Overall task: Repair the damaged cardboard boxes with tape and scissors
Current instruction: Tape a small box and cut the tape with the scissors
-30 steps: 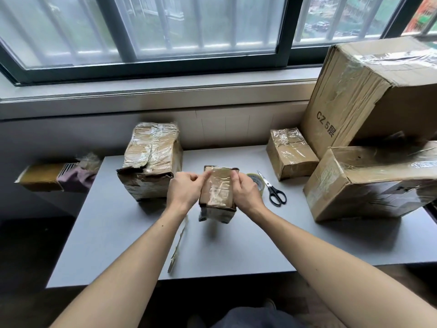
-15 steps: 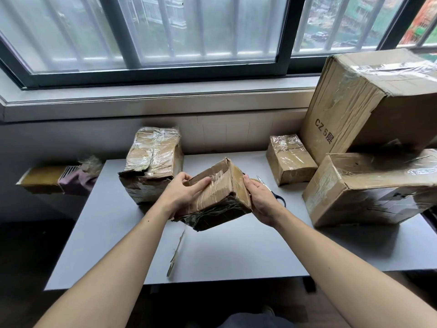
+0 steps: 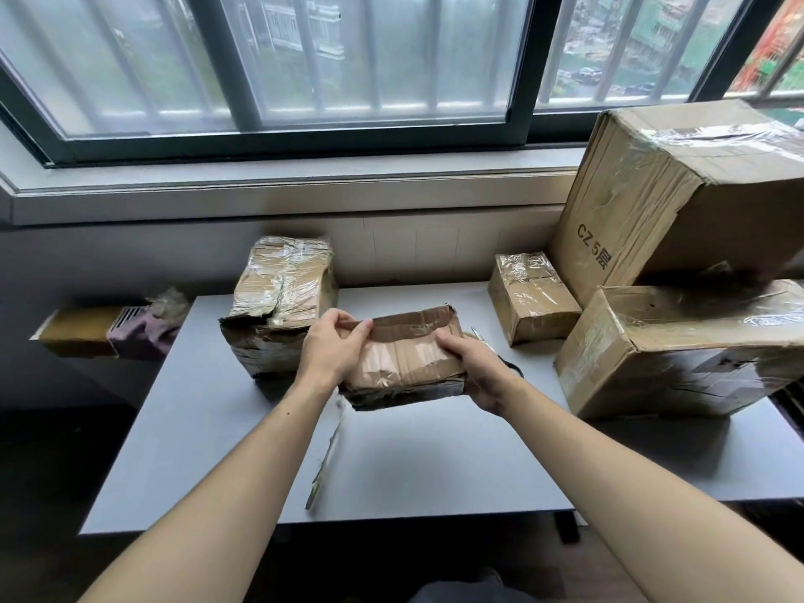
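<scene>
Both hands clasp a small, crumpled brown cardboard box patched with clear tape, held just above the grey table: the left hand pinches its left end with the thumb on top, and the right hand is wrapped around its right end. Behind the left hand stands a battered, tape-wrapped cardboard box. Right of the grip lie black-handled scissors (mostly hidden by the wrist), then a small taped carton and two large stacked cartons.

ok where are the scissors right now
In the head view the scissors lie on the table, mostly hidden behind the right hand, left of the small taped box.
</scene>
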A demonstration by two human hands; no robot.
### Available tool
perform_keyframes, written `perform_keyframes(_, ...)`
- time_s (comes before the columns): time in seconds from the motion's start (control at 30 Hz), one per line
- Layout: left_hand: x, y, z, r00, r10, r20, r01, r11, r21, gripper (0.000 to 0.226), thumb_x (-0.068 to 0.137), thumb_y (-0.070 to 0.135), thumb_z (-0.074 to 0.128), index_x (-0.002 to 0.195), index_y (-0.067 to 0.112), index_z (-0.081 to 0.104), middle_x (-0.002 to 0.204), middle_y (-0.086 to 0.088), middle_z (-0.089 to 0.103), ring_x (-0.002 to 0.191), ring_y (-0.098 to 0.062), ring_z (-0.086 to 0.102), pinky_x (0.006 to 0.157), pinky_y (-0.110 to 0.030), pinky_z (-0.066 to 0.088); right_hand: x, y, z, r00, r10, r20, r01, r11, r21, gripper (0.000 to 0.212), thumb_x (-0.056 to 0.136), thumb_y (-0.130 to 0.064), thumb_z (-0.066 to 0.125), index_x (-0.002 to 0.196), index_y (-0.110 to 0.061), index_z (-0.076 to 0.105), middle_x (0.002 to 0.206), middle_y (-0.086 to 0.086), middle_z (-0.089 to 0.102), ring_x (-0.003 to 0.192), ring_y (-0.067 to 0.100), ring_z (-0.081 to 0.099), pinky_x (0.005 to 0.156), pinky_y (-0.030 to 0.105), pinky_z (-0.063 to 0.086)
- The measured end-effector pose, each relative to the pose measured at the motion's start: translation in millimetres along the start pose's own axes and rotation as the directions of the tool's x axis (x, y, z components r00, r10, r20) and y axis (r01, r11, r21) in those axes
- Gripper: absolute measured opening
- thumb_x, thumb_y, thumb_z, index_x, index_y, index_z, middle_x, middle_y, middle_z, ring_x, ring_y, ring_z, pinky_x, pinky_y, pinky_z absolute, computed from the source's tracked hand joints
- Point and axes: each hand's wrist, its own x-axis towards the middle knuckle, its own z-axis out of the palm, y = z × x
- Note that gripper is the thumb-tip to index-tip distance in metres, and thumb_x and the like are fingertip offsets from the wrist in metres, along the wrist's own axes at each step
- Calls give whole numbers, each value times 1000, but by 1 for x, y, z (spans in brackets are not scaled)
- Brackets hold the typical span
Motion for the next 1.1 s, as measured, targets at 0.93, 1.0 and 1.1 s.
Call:
perform_keyframes(0.93,2,23,-24,997,-25,72,29,998,-64,35,87,52,68,73,23,55,72,10,58,69,-8,55,64,-31,37,14,6,24,991,-79,-108,56,979,-198,100,60,-92,62,143,-39,43,128,-12,67,114,10,65,96,33,49)
perform_keyframes(1.0,4,22,-25,999,-28,46,30,998,-58,40,93,44,60,64,19,49,65,5,53,65,-16,51,59,-33,34,9,3,26,990,-90,-111,63,973,-222,98,64,-97,49,145,-42,42,138,-14,59,123,11,59,96,31,45)
perform_keyframes(1.1,10,18,-31,1000,-18,1,18,997,-73,51,98,35,51,52,15,40,56,2,46,63,-23,45,57,-36,30,14,4,25,983,-99,-158,54,962,-266,102,59,-106,32,142,-47,45,140,-13,57,127,13,54,107,40,40)
